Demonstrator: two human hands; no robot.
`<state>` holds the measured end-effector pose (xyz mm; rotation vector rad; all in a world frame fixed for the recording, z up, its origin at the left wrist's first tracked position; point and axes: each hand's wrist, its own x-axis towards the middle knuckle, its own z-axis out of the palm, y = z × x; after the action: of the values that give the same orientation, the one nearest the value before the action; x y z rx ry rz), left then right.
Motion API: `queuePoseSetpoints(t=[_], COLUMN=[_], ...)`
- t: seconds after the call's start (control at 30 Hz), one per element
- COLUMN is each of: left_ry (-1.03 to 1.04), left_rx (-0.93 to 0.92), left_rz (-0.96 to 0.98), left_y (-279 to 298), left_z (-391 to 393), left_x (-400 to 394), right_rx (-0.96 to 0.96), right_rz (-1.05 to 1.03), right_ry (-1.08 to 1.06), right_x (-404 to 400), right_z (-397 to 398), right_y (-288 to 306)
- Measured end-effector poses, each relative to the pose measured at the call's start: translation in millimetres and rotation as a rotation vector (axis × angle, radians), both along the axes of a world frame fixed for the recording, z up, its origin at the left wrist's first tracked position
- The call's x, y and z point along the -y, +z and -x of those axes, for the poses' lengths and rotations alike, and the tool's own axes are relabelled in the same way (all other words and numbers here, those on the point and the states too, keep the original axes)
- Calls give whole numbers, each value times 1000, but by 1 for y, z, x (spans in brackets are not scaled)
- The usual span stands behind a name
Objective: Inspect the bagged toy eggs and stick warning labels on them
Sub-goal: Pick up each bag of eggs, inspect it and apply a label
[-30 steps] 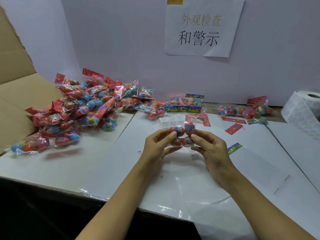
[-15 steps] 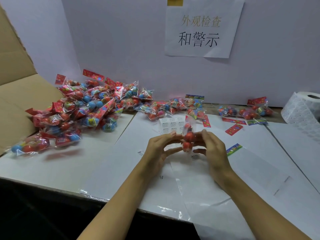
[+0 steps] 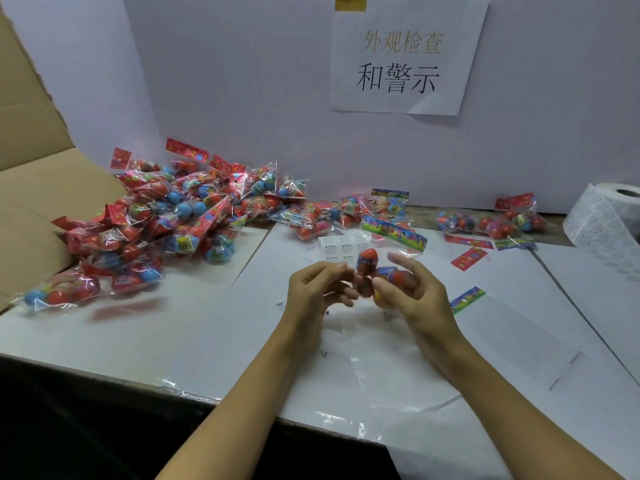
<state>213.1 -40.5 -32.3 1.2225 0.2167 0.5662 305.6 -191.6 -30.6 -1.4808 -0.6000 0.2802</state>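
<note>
A: What do we have between our hands?

B: A bag (image 3: 381,271) of toy eggs, clear crinkly film with a printed paper header, held above the white paper-covered surface (image 3: 173,327). The eggs are smooth, glossy plastic, mostly orange-red with blue printed bands.

A: How do the fingers sit on it?

B: Our left hand (image 3: 317,292) has its fingers (image 3: 332,271) curled, tips meeting the bag's left side at the lower eggs. Our right hand (image 3: 412,296) cups the bag from the right and beneath; its thumb lies under an egg while the index finger sticks out, blurred, above the film. So both hands hold the bag, the eggs lying between the two sets of fingertips.

A: Which way does it point?

B: One egg stands nearly upright, narrow end up, just above our left fingertips. Another lies tilted toward the right over our right fingers. The header strip runs up and to the right, away from us, so we take the bag's long axis as slanting that way; the blur keeps us from being surer.

A: And around it?

B: A sheet of small white rectangular labels (image 3: 341,249) lies flat just beyond the bag. A heap (image 3: 166,223) of similar bags sprawls on the left beside a cardboard flap (image 3: 31,188). A few more bags (image 3: 491,221) lie far right, near a thick label roll (image 3: 609,220). A printed paper sign (image 3: 401,57) hangs on the wall.
</note>
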Motion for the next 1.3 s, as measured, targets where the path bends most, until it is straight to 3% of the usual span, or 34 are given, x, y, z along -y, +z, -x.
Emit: queuePoseSetpoints(t=[0.13,0.33,1.1,1.3], left_ry=[234,-53,-81,130], left_rx=[-95,-142,-93,-147], left_rz=[-167,-19,-46,-91], left_y=[-4,-1,-4,-7], left_z=[-3,-3,-4,-6], left_x=[-3,4,3,-1], right_rx=[-142,-163,-175,-200], right_rz=[-64,-25,-16,-39], right_ry=[79,163,41,-32], right_x=[2,0,-2,-1], right_z=[-1,2,0,-9], right_y=[1,2,4,-1])
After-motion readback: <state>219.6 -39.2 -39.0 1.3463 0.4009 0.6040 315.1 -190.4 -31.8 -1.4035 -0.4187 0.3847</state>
